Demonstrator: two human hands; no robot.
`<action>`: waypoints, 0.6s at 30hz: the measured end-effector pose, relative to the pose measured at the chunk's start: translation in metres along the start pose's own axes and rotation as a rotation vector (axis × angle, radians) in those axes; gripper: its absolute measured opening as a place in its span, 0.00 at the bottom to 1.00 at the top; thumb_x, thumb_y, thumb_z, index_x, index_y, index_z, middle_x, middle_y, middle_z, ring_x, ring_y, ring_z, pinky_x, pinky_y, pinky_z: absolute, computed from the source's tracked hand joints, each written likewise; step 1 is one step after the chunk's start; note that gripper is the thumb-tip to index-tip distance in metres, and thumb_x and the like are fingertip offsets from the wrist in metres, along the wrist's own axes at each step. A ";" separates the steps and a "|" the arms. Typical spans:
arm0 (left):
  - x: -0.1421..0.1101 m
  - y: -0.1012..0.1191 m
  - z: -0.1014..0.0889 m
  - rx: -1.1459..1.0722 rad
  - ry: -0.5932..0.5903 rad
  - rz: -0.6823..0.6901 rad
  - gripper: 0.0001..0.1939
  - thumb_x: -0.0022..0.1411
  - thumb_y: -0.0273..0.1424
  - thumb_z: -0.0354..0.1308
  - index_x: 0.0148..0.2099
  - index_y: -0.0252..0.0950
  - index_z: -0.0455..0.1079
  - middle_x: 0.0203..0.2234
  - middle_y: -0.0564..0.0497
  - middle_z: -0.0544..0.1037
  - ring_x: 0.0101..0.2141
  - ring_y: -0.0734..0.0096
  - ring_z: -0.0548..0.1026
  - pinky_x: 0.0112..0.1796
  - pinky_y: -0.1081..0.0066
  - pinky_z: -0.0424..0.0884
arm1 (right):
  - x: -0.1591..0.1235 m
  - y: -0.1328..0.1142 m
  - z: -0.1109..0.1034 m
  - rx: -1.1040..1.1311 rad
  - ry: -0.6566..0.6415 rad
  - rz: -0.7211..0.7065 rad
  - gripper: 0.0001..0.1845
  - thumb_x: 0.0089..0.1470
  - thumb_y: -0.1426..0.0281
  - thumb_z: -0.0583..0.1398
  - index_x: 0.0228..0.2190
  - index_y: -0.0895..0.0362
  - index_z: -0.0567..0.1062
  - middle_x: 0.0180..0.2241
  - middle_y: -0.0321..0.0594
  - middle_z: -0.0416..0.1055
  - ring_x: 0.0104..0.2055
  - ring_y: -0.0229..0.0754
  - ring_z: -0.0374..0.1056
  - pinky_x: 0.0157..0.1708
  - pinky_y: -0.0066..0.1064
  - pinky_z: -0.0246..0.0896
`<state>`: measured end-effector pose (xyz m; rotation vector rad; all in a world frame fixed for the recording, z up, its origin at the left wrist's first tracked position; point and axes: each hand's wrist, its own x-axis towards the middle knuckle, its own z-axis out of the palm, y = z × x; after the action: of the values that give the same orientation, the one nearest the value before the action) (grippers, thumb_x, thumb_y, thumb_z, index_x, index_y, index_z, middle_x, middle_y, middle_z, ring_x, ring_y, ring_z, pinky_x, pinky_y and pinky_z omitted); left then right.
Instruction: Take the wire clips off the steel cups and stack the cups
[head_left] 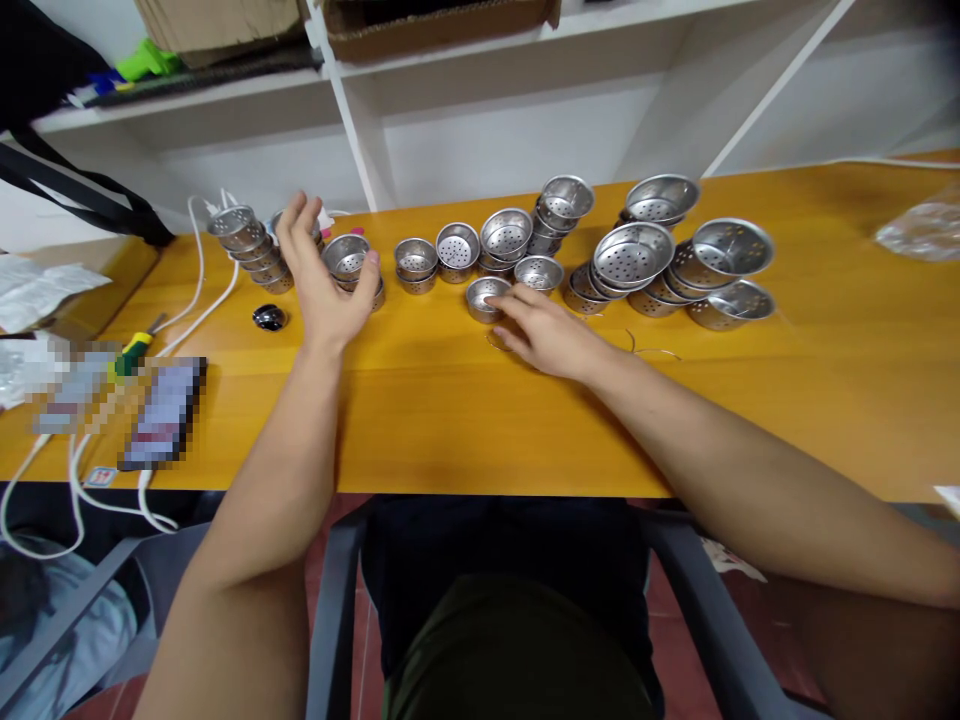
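Metal cup (480, 312) sits mid-tabletop (487, 430), the right hand (551, 332) reaching its rim, whether gripping I cannot tell; leftward, the left hand (326, 298) spreads released fingers by perforated cups (346, 258); larger bowls (634, 256) stack right

Phone (166, 413) w/ white cable (78, 470) on L side of table (450, 420), screwdriver (133, 352) just beside.
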<state>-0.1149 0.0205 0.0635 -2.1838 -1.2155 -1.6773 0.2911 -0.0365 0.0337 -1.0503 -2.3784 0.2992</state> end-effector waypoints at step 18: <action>-0.049 0.096 0.068 -0.381 -0.537 0.078 0.40 0.73 0.28 0.72 0.81 0.45 0.63 0.73 0.38 0.80 0.74 0.42 0.82 0.76 0.42 0.82 | -0.013 -0.047 -0.009 0.300 0.061 -0.162 0.24 0.79 0.67 0.64 0.70 0.50 0.82 0.65 0.51 0.87 0.44 0.49 0.83 0.53 0.46 0.85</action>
<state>-0.0035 -0.0318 0.0307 -3.0090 -0.9346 -1.4277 0.2740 -0.0775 0.0548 -0.7148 -2.2587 0.5375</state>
